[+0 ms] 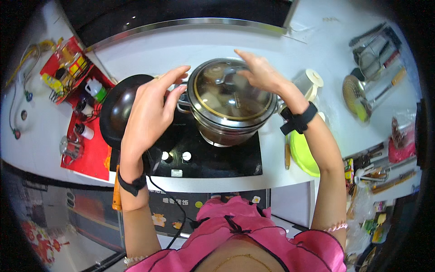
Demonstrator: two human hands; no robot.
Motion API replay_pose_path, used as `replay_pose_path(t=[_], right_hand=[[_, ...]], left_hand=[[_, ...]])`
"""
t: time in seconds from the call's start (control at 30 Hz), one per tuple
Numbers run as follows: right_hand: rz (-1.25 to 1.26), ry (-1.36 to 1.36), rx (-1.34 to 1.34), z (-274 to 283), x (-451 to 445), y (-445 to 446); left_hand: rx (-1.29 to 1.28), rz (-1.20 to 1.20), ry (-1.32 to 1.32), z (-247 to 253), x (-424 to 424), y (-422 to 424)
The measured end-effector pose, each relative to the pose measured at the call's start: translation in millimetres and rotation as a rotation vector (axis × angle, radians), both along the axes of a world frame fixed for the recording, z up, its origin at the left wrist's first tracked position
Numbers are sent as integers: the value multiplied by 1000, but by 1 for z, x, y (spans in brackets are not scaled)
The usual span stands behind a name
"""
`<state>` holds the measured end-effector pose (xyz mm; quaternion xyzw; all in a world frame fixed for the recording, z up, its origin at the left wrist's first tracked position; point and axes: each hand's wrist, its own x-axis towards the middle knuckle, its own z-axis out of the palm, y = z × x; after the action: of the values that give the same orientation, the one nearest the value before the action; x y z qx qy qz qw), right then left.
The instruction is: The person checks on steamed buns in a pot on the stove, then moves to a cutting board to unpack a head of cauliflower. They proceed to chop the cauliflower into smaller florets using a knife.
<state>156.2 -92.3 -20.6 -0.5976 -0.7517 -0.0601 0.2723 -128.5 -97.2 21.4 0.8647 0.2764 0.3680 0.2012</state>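
A steel pot (pixel 224 136) stands on a black two-knob cooktop (pixel 217 165), covered by a glass lid (pixel 217 105) with a metal rim. Pale food shows dimly through the glass. My left hand (pixel 149 105) is held just left of the lid, near the pot's left handle (pixel 183 98), thumb and fingers apart and nothing between them. Over the upper right of the lid, my right hand (pixel 263 73) is slightly blurred, its thumb and fingers spread. It holds nothing; whether it touches the lid knob, I cannot tell. A dark wok (pixel 117 110) is partly behind my left hand.
The wok's wooden handle (pixel 116 190) juts past the counter edge. A condiment rack (pixel 76 68) and bottles are at left. A pale jug (pixel 311 85) and a green basin (pixel 302 153) stand at right. Several utensils (pixel 353 91) are at far right. A black cable (pixel 176 204) hangs in front.
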Motion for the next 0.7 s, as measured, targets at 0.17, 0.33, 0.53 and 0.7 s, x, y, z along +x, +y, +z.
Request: replay_pose_path(t=[0.17, 0.33, 0.53, 0.7], right_hand=[[-39, 497, 86, -1, 0, -106], [-308, 739, -30, -73, -22, -227], [-712, 977, -248, -154, -15, -357], [-360, 1396, 69, -243, -11, -479]], left_hand=[[-58, -183, -63, -20, 27, -56], [-129, -613, -17, -50, 90, -120], [-339, -925, 139, -110, 178, -218], [-72, -1472, 233, -148, 238, -351]])
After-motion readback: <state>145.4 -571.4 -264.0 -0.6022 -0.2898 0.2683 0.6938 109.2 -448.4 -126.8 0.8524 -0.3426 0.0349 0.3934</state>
